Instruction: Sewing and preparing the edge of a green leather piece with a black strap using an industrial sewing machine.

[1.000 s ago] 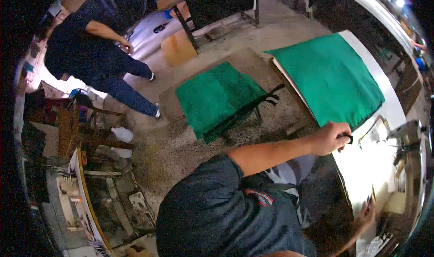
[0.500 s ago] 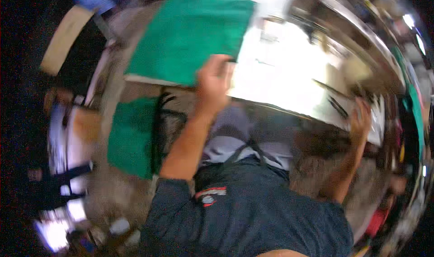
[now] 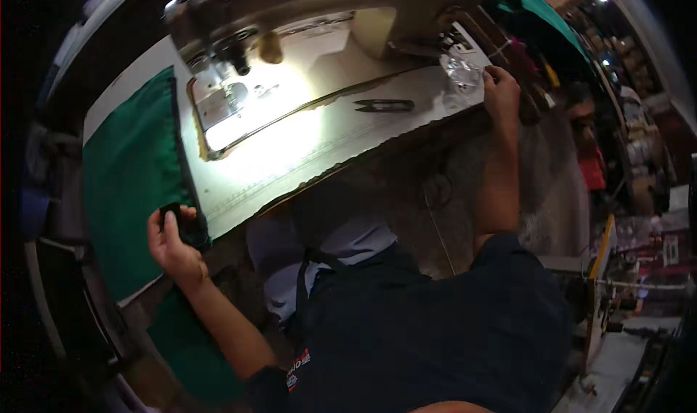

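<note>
A green cloth [image 3: 131,166] with a black edge lies over the left part of the white sewing table [image 3: 327,137]. At its near right corner my left hand [image 3: 178,250] is closed, thumb up, around a black strip [image 3: 190,228]. My right hand [image 3: 502,97] is at the table's right end, its fingers pinched at the edge of a small clear plastic bag [image 3: 462,73]; what is in the bag is hard to make out. Between the hands, nearer the right one, lie dark thread snips [image 3: 385,106]. Behind them stands a sewing machine [image 3: 312,3], its lamp lighting the needle plate [image 3: 218,108].
More green cloth [image 3: 192,348] hangs low at the left, below the table edge. The sewing machine's arm spans the far side of the table. A shelf with several spools [image 3: 642,152] and a wooden board [image 3: 601,268] stand at the right.
My view has swung right, bringing the sewing machine into sight more fully. My right hand, with fingers spread before, is now pinched at the plastic bag. My left hand stays at the cloth's edge.
</note>
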Motion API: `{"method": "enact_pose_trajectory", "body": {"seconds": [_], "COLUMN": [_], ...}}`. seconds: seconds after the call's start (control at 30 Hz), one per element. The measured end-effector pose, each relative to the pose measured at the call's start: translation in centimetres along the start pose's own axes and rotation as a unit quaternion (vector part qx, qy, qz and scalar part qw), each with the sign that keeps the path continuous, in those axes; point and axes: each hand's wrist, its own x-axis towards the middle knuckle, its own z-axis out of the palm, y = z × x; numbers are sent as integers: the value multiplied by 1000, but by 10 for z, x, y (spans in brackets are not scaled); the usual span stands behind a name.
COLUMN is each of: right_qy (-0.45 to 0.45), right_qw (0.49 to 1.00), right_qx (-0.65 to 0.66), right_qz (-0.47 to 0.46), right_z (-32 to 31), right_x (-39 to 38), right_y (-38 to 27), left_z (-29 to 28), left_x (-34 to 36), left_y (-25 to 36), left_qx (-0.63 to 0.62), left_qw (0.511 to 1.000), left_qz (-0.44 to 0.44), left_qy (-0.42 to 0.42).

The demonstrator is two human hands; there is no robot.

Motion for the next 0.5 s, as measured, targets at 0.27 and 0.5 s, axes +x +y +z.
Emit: {"method": "enact_pose_trajectory", "body": {"seconds": [0.27, 0.5], "right_qy": [-143, -49], "right_qw": [977, 991], "right_qx": [130, -66], "right_qz": [-89, -111], "right_z": [-3, 17], "right_x": [-31, -40], "right_y": [1, -3], "left_z": [1, 3], "left_x": [-1, 2], "left_y": [4, 4], "left_qx": [37, 34], "left_qw": [999, 999], "left_qz": [-8, -21], "left_qy": [-7, -5]}}
